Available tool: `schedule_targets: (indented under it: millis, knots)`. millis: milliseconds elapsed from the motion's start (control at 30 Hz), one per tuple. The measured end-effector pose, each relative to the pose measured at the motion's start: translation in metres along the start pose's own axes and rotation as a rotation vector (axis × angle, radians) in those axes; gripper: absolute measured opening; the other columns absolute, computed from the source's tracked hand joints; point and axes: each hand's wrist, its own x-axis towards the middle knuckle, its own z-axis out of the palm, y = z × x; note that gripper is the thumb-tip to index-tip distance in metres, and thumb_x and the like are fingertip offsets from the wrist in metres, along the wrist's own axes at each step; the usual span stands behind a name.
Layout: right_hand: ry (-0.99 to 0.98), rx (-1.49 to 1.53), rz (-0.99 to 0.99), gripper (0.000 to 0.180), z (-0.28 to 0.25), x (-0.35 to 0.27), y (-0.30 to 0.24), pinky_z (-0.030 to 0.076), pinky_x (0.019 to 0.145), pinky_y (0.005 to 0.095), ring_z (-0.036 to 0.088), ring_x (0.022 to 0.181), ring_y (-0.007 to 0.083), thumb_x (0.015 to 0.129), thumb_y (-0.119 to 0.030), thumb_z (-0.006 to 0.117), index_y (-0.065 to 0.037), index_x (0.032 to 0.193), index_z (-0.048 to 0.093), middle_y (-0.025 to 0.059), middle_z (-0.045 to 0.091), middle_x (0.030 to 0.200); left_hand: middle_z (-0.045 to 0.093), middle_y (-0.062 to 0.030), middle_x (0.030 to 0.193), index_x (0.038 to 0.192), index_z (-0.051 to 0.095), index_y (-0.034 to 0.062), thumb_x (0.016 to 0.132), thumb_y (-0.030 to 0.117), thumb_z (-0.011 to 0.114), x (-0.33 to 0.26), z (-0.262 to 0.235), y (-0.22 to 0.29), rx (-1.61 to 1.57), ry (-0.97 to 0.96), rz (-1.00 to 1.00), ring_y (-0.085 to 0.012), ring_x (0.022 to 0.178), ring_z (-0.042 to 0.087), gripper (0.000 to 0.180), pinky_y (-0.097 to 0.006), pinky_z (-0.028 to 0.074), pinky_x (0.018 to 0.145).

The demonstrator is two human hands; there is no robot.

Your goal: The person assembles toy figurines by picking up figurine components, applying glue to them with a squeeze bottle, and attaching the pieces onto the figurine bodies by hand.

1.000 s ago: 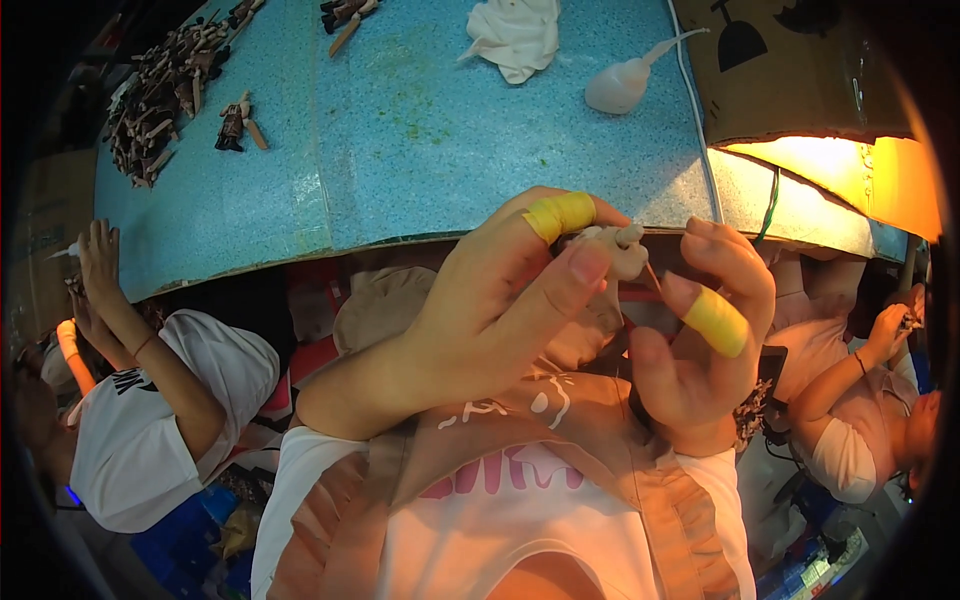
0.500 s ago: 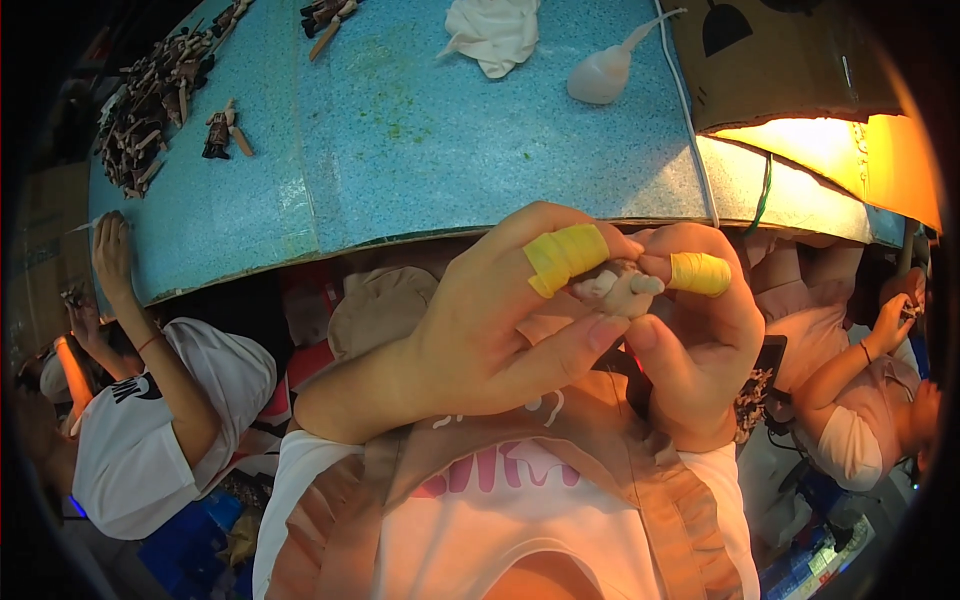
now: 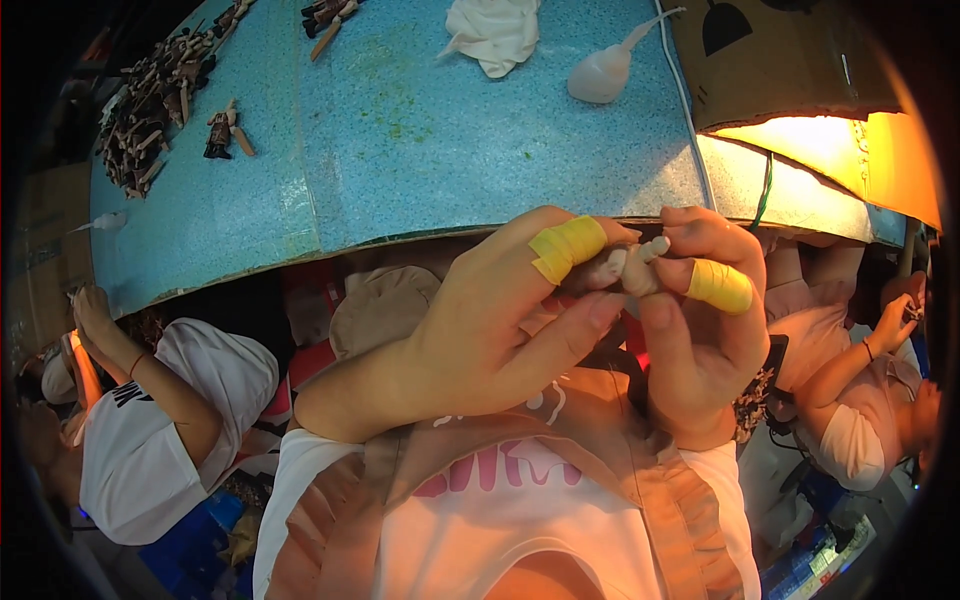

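In front of my chest I hold a small pale figurine [image 3: 638, 272] with a knob-like part poking up toward the right. My left hand [image 3: 500, 310] pinches it between thumb and forefinger; yellow tape wraps that forefinger. Around its right side curl the fingers of my right hand [image 3: 705, 330], thumb below and a yellow-taped finger beside it. My fingertips hide part of the figurine, so its details are unclear.
On the blue table [image 3: 400, 160] lie a heap of small figurines [image 3: 150, 120], a single figurine [image 3: 222, 132], a white cloth [image 3: 492, 35] and a white squeeze bottle [image 3: 600, 72]. A cardboard box [image 3: 790, 70] glows at right. People sit at left [image 3: 180, 430] and right [image 3: 860, 410].
The figurine has turned in my fingers, its knob now pointing more upward. My right hand's fingers have shifted and spread slightly. The person at left has drawn a hand back from the table.
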Motion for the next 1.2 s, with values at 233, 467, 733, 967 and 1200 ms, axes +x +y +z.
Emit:
schedule_targets:
  millis: [233,467,733,967,1200]
  knots:
    - [0.022,0.074,0.133,0.023,-0.002,-0.002,0.003,0.044,0.083,0.0373,0.053,0.09,0.0265,0.067,0.002,0.066,0.0,0.089,0.062,0.0145,0.054,0.098,0.055,-0.0132,0.085,0.106,0.052,-0.0049,0.077,0.007,0.062,0.001,0.004,-0.008,0.076,0.063,0.159,-0.0213,0.072,0.057,0.033,-0.026,0.046,0.062]
    - [-0.248,-0.496,-0.042,0.048,-0.003,0.01,-0.012,0.038,0.088,0.043,0.045,0.107,0.0344,0.068,-0.025,0.072,0.001,0.105,0.056,0.0155,0.05,0.111,0.051,-0.0111,0.108,0.131,0.028,-0.0014,0.088,0.006,0.051,-0.001,0.009,0.003,-0.741,0.13,-0.366,-0.0143,0.097,0.052,0.05,-0.025,0.044,0.083]
    - [-0.147,-0.127,0.083,0.063,-0.002,0.002,0.004,0.042,0.084,0.0374,0.05,0.098,0.0303,0.059,-0.032,0.079,0.005,0.103,0.054,0.0167,0.052,0.104,0.052,-0.0151,0.113,0.128,0.032,-0.003,0.078,0.01,0.066,0.0,0.007,0.009,-0.879,0.07,-0.363,-0.0185,0.104,0.052,0.062,-0.029,0.043,0.089]
    - [-0.139,0.227,0.212,0.065,-0.003,0.001,0.007,0.042,0.083,0.0345,0.051,0.096,0.0257,0.059,-0.026,0.081,0.006,0.107,0.051,0.017,0.05,0.105,0.051,-0.0171,0.115,0.126,0.034,-0.0035,0.069,0.012,0.074,-0.002,0.002,0.007,-0.847,0.003,-0.425,-0.0196,0.106,0.051,0.072,-0.031,0.042,0.091]
    - [-0.111,0.202,0.209,0.063,-0.003,0.0,0.002,0.04,0.087,0.0359,0.05,0.103,0.0267,0.058,-0.021,0.082,0.005,0.106,0.051,0.0177,0.05,0.108,0.051,-0.0174,0.112,0.129,0.031,-0.0017,0.072,0.012,0.072,-0.001,0.011,0.005,-0.896,0.055,-0.293,-0.0213,0.105,0.051,0.071,-0.03,0.04,0.09]
